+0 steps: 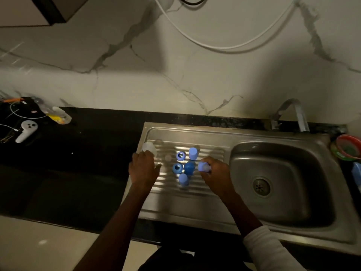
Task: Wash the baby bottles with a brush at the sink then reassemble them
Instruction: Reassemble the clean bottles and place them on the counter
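**A:** Bottles and their parts, where are they?

**B:** Spread over the ribbed drainboard (205, 194) left of the sink basin (281, 180). Two blue rings (180, 155) sit open side up, with blue caps (193, 153) just beside them, all close together between the two hands. I'd guess they were laid out like that to drain and to be within reach for putting back together.

**A:** What are the hands doing?

**B:** The right hand (215, 174) grips a light blue piece (203, 166) in curled fingers, near the cluster. The left hand (143, 167) curls round the base of a clear bottle (148, 147) at the drainboard's left edge. It looks like pairing a top with a body, so reassembly rather than washing, as I judge it.

**A:** Anything nearby or in the way?

**B:** The tap (298, 114) stands behind the basin, and a red and green bowl (349, 146) sits at the far right. On the dark counter (88, 149), well apart to the left, lie a white controller (26, 131) and some cables. I see no brush. The light is dim, and the crowded parts could get knocked.
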A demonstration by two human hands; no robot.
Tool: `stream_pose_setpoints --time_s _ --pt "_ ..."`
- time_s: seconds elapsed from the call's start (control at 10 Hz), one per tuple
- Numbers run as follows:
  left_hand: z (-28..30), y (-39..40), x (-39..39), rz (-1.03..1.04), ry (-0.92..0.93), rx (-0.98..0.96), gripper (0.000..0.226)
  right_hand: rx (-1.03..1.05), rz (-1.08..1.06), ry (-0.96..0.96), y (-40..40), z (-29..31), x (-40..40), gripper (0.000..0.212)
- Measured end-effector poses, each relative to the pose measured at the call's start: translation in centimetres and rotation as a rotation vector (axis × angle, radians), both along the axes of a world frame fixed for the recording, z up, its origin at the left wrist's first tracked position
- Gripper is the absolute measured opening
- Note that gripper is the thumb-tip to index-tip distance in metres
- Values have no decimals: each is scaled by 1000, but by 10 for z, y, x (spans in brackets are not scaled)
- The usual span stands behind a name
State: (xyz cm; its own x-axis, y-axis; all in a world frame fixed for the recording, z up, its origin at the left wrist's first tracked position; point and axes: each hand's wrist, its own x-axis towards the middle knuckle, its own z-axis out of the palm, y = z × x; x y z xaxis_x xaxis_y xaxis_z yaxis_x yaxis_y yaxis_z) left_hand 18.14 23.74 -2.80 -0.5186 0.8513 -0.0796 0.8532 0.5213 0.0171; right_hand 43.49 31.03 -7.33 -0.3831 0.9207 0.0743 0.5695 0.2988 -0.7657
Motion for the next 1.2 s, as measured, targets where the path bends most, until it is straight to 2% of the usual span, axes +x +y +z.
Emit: stream_pose_setpoints --time_s 0.1,0.2,0.4,0.6,0.7,0.8,0.9,1.0,1.1,1.2 --pt "-7 -18 -25 199 26 -170 92 -33 -29 31 -4 1 -11 6" --pt "-19 -28 -44 195 -83 -320 99 -52 -15 30 -7 4 -34 11" --pt "-25 -40 -61 74 -225 -283 65 3 -26 8 -21 14 -74 23" --pt "-10 -42 -93 22 -302 -283 57 -67 -23 -53 -25 8 -77 39" --pt "34 -15 -89 -105 -439 -146 60 -88 -30 -84 -13 18 -66 31" --pt "110 26 -60 -260 -754 198 51 -188 -158 79 16 71 -57 31" --pt "172 68 -37 -288 -1468 589 35 -301 -139 920 45 168 -36 22" --pt "180 94 -24 -216 -2441 555 44 -444 210 1669 54 216 -9 26" --pt "121 106 -13 -244 -1604 311 36 -380 -59 1058 61 156 18 21" --pt "56 97 -3 -532 -375 -159 45 -41 -89 -361 52 48 48 11"
